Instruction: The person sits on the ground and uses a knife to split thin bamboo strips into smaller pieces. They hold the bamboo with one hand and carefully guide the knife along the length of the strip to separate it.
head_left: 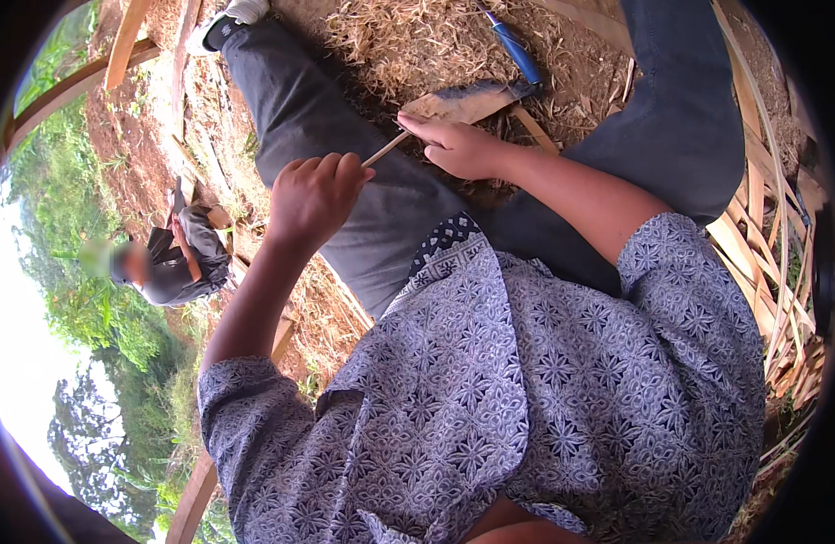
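My left hand (316,201) is closed in a fist, with a thin pale wooden stick (386,150) coming out of it beside the thumb. The stick slants up to my right hand (461,150), whose fingers are held straight and close together over its far end. The thumb side of that hand meets the stick, though the exact contact is partly hidden. Both hands are above my legs in dark trousers (345,181). Just past my right fingertips, a wooden block (467,102) with a dark edge lies on the ground.
A blue-handled tool (517,53) with a thin shaft lies beyond the block among wood shavings (390,45). Split strips (753,245) pile up at the right. Another person (183,258) sits at the left, near long boards (118,54) and green slope plants.
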